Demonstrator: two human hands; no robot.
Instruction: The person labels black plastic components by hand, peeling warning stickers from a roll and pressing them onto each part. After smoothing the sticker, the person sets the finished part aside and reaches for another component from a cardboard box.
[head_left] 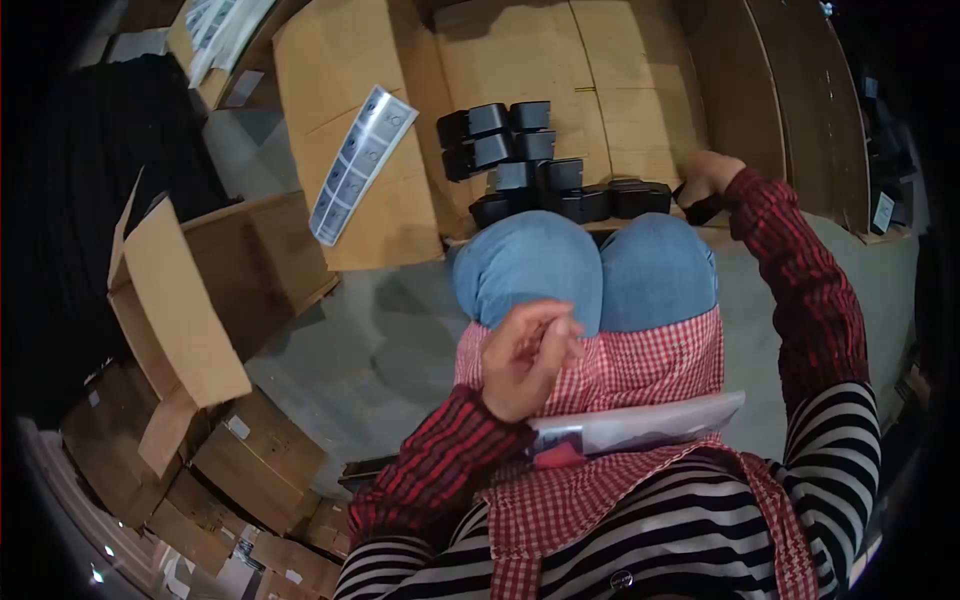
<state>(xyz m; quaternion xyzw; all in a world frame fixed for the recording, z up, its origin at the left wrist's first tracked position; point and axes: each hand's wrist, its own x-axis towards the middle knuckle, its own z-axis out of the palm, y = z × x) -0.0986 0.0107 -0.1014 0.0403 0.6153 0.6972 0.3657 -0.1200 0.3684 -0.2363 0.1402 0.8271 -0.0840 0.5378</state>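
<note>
My right hand [712, 175] reaches into the right front part of a large open cardboard box [640, 60]. Its fingers are closed on a black plastic piece [703, 208], partly hidden under the hand. Left of it, several similar black box-shaped plastic pieces [512, 150] sit in short rows and stacks near the box's front edge. My left hand [530, 360] hovers over my lap, fingers curled in toward the thumb, with nothing visible in them. A strip of printed labels [362, 165] lies on the box's left flap.
My knees [535, 265] press close to the box front. A clear plastic sleeve [640, 425] rests across my apron. At left stands an open carton [180, 300], with closed cartons [255, 455] below it. Another box with plastic-wrapped sheets [215, 35] is at upper left. Dark goods line the right.
</note>
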